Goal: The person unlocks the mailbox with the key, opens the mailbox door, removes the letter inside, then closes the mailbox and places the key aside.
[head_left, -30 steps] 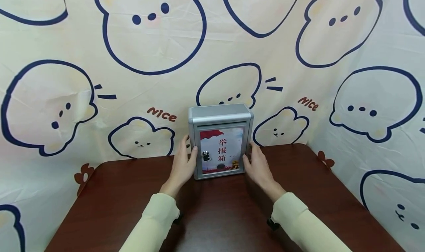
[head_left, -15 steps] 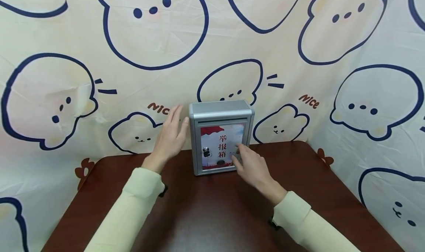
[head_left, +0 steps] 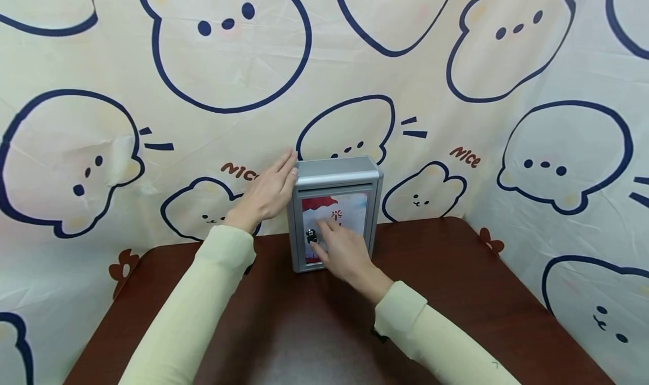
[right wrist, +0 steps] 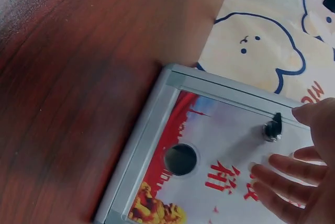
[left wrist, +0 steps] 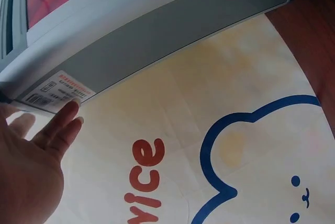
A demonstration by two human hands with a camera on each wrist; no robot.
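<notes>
A grey metal suggestion box stands upright at the back of the brown table. Its front door bears a printed picture with red characters and a round dark window. A silver lock with a black key in it sits on the left side of the door. My left hand lies along the box's upper left edge with straight fingers, its fingertips beside a white label on the side wall. My right hand hovers before the door, thumb and fingers spread around the lock, holding nothing.
A brown wooden table extends toward me and to both sides. Close behind the box hangs a pale cloth with cartoon outlines, which also covers the right side.
Both hands have let go of the box's lower sides. The left rose to the upper left edge; the right moved left across the door to the lock. The box stays put.
</notes>
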